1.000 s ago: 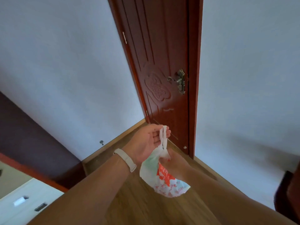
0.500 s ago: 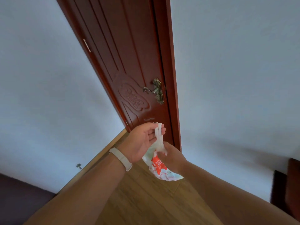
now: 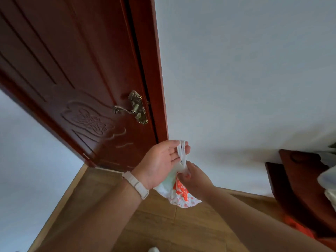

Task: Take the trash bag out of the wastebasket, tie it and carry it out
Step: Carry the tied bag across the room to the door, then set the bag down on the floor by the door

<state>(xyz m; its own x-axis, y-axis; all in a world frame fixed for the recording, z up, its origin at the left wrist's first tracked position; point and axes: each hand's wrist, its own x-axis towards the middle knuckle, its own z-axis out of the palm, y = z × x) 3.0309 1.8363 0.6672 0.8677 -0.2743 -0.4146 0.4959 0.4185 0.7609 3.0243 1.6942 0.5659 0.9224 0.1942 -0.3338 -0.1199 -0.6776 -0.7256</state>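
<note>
A small white trash bag [image 3: 179, 194] with orange-red print hangs in front of me, its top twisted into thin white handles. My left hand [image 3: 160, 162], palm up with a pale wristband, has the handles looped over its fingertips. Below it my right hand [image 3: 195, 179] pinches the bag's twisted neck. The lower part of the bag is partly hidden behind both hands. The wastebasket is not in view.
A dark red wooden door [image 3: 76, 73] with a brass lever handle [image 3: 134, 109] stands closed just ahead on the left, in its red frame [image 3: 154, 70]. White wall fills the right. Dark wooden furniture [image 3: 305, 188] stands at the right edge. Wooden floor [image 3: 163, 226] lies below.
I have come closer to the door, which now looms larger and further left. Both hands keep the same hold on the bag. The furniture at the right has come into view.
</note>
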